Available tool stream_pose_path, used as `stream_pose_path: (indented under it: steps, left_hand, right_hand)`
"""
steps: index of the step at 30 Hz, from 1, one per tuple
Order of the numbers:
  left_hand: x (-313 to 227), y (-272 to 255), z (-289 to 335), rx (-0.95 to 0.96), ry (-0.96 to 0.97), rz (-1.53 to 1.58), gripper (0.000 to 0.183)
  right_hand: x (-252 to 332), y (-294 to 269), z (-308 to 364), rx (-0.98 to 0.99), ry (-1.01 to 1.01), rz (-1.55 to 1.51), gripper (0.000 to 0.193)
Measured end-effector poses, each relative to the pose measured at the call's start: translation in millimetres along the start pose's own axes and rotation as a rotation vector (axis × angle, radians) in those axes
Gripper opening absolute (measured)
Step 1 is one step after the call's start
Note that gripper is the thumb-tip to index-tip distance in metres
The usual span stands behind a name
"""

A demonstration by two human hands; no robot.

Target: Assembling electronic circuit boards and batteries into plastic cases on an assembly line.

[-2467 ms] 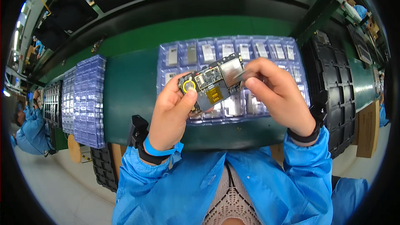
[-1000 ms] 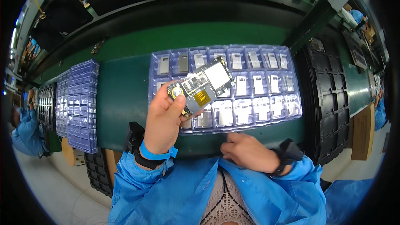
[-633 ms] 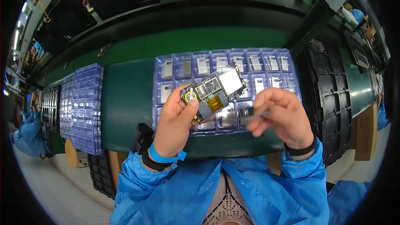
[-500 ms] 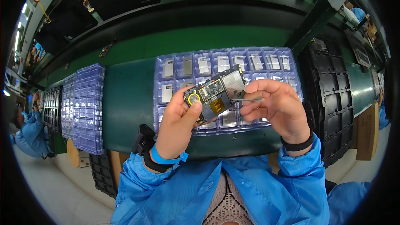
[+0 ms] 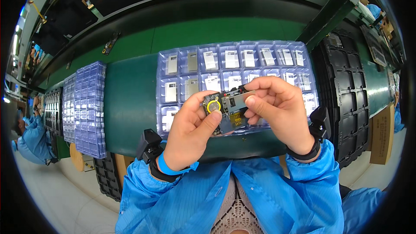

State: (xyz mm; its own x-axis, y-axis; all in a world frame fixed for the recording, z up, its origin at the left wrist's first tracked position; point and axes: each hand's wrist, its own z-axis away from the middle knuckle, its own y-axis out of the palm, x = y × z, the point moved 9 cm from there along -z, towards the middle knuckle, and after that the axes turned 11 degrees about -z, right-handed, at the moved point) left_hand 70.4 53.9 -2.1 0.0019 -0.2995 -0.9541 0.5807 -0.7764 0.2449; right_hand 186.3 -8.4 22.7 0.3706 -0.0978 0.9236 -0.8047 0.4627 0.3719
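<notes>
My left hand [image 5: 188,132] grips the left end of a small circuit board [image 5: 236,120], its thumb beside a yellow-ringed round part. The board also bears a gold contact patch. Between thumb and fingers, my right hand [image 5: 281,115] pinches a thin silver metal shield cover [image 5: 237,100] with a cut-out window. This cover lies over the upper part of the board; whether it is seated cannot be told. Below both hands, a clear bluish plastic tray [image 5: 199,63] holds similar silver covers in its compartments. My hands hide part of its near rows.
Stacked clear trays [image 5: 90,112] stand at the left, and black compartment trays [image 5: 346,99] at the right. Another board [image 5: 111,43] lies on the green surface farther back. A green post [image 5: 325,21] rises at the back right. A cardboard box [image 5: 381,136] stands far right.
The cover, tilted at the board's right end before, now lies along its upper part. My right hand has moved closer and turned, and the board is more level.
</notes>
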Motion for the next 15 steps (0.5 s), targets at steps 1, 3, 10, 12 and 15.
stream_pose_path:
  steps: [1, 3, 10, 12, 15]
  left_hand:
    - [0.4, 1.0, 0.4, 0.001, 0.004, -0.006, 0.031]
    - [1.0, 2.9, 0.8, 0.001, 0.009, -0.01, 0.031]
    - [0.0, 4.0, 0.4, -0.012, 0.03, 0.028, 0.031]
    - [-0.1, 4.0, 0.5, -0.011, 0.029, 0.023, 0.031]
    - [-0.8, 3.3, 0.2, -0.021, 0.045, -0.001, 0.031]
  right_hand:
    - [0.9, -0.7, 0.5, -0.019, -0.024, 0.037, 0.013]
    - [1.7, -1.7, 1.1, -0.036, -0.049, 0.074, 0.013]
    - [2.6, -4.6, 0.5, -0.063, -0.077, 0.123, 0.014]
    - [2.7, -4.5, 0.4, -0.061, -0.083, 0.119, 0.014]
    - [1.8, -3.5, 0.0, -0.055, -0.074, 0.114, 0.014]
